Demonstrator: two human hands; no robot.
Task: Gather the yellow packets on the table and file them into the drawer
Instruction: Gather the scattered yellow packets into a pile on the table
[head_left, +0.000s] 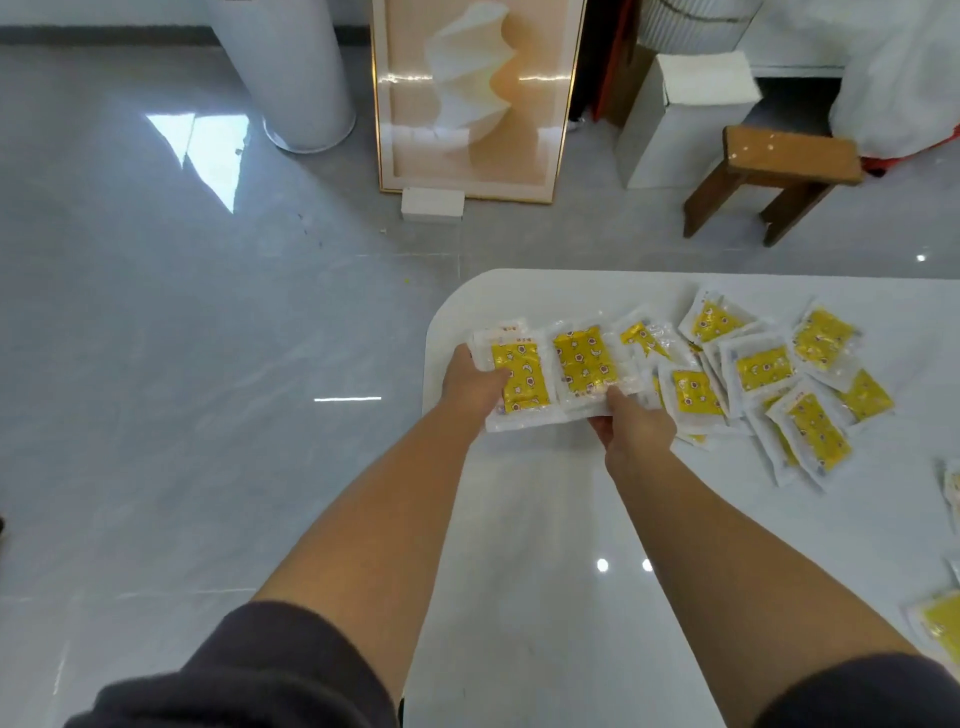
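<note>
The table (545, 519) is white, with a rounded far-left corner. Its left edge runs back toward the person. From that edge, glossy grey floor (156, 364) stretches out to a white pillar (291, 67). Past the far edge, a strip of floor separates the table from a framed picture (478, 98), a small white block (432, 203) at its foot, a white box (680, 114) and a brown stool (779, 161).

The left hand (475, 382) is at the rounded corner, right by the table's left edge. It holds a left stack (519, 379) of packets, with the thumb clamped on top and the fingers hidden beneath. The right hand (639, 423) pinches the near edge of a right stack (584, 361), also with the thumb on top and the fingers under. The two stacks touch side by side.

Just right of that hand, loose packets (763, 369) overlap in a heap that reaches toward the far edge. A few edge packets (943, 623) are cut off by the right border, well apart from the heap. White tabletop shows between the forearms.

Each packet is clear wrap over a yellow panel printed with small red-and-white figures. The fine print on them is too small to read.
</note>
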